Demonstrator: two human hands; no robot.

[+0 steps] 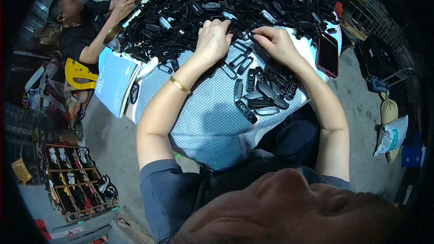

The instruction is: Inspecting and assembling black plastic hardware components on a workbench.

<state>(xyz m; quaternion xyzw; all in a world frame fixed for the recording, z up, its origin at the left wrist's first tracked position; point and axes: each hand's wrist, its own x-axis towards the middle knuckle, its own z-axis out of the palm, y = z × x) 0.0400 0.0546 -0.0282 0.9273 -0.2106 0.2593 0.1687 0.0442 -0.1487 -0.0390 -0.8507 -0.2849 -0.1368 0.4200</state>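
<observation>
A large heap of small black plastic casings point(203, 0) covers the far part of the table. My left hand point(212, 40), a gold bangle on its wrist, lies at the heap's near edge with fingers curled. Its fingertips are hidden among dark parts, so what they grip cannot be made out. Just to its right, my right hand point(278, 44) pinches a small black plastic part point(251, 36) between thumb and forefinger. Several open black frames point(240, 61) lie below and between the hands. Nearer me, a smaller group of longer black casings point(264, 91) rests on the patterned cloth point(203, 104).
A dark-red-edged phone point(327, 55) lies at the table's right edge. On the left are a blue booklet point(115, 81), a metal cup point(114, 38) and a yellow stool point(79, 74). Another person point(86, 22) works at the far left. A compartmented rack point(79, 180) stands on the floor.
</observation>
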